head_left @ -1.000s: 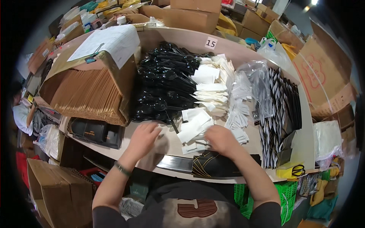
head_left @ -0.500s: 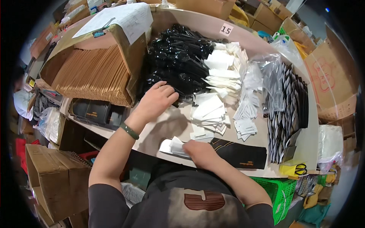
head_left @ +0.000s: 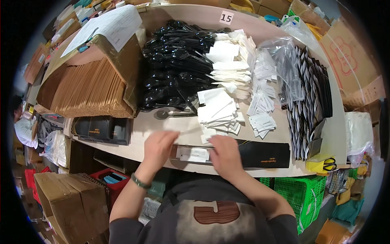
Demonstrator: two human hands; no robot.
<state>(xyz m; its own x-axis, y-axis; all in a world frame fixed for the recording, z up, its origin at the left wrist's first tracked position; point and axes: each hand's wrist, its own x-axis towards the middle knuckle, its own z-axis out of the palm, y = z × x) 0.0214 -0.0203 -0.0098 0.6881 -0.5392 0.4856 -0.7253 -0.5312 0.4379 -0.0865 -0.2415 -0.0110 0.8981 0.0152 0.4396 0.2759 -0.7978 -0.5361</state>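
My left hand (head_left: 159, 148) is at the left end of a dark narrow bundle, its fingertips blurred by motion. A white printed sachet (head_left: 194, 154) lies on top of the bundle between my hands. My right hand (head_left: 225, 155) closes around the bundle's right part, fingers on the far side and thumb on the near side. Beside it, a flat black paper sleeve (head_left: 266, 155) lies along the table's front edge. One black plastic spoon (head_left: 163, 115) lies apart, just below a heap of glossy black plastic cutlery (head_left: 174, 69).
White folded napkins (head_left: 221, 110) and small white sachets (head_left: 262, 124) are piled mid-table. Filled black sleeves (head_left: 306, 110) stand at right beside scissors (head_left: 329, 164). A carton of brown sleeves (head_left: 87, 89) and a black stack (head_left: 99, 128) occupy the left. A green crate (head_left: 302, 199) sits below.
My left hand has come from the cutlery heap down to the bundle beside my right hand. A single spoon now lies apart below the heap. The sachet now lies flat on the bundle.
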